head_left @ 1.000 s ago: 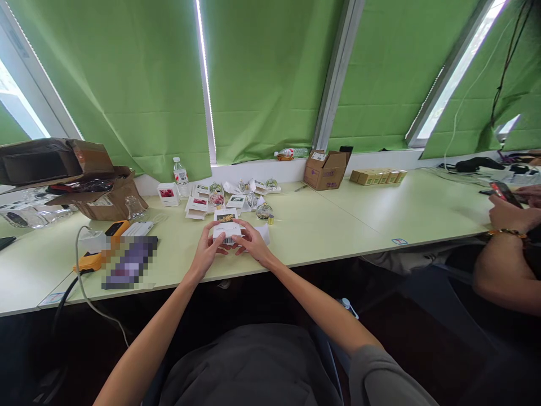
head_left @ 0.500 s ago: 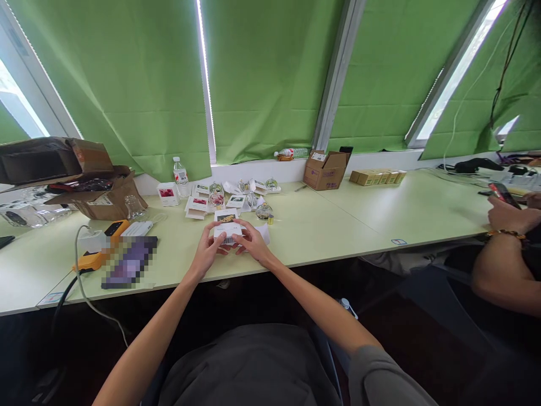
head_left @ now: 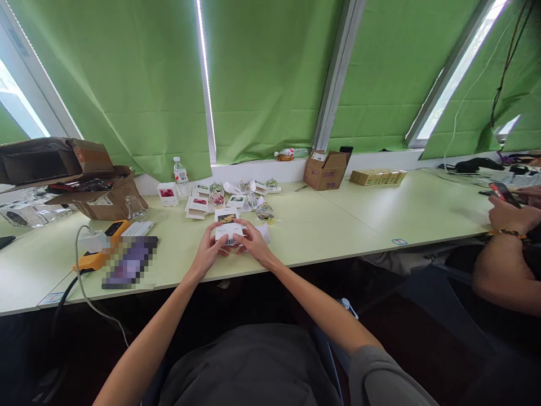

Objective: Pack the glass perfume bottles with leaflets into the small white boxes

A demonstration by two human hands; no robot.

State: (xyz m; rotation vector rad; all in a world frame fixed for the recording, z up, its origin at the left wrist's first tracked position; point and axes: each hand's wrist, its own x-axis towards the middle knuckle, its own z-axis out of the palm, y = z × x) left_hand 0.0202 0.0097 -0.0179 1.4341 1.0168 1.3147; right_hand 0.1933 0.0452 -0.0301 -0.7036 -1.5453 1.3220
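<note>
Between my two hands is a small white box [head_left: 229, 230] with a yellow picture and a barcode on it, close to the table's front edge. My left hand [head_left: 208, 247] grips its left side, and my right hand [head_left: 252, 243] grips the right side, with both thumbs on the near face. Just behind stand several small white cartons, among them one with a red picture [head_left: 196, 205] and one with a green picture [head_left: 235, 201]. A round glass ornament [head_left: 264, 211] lies behind my right hand, beside a small gold cap [head_left: 271, 219].
On the left are a phone [head_left: 130, 262], an orange-black device [head_left: 101, 248] with cables, and an opened cardboard box [head_left: 101, 203]. A water bottle [head_left: 180, 177] stands behind. A brown carton [head_left: 325, 170] and gold boxes [head_left: 377, 177] sit at back right. Another person's hand [head_left: 513, 217] holds a phone.
My hands and the white box stay almost where they were. At the far right, the other person's farther hand has shifted slightly.
</note>
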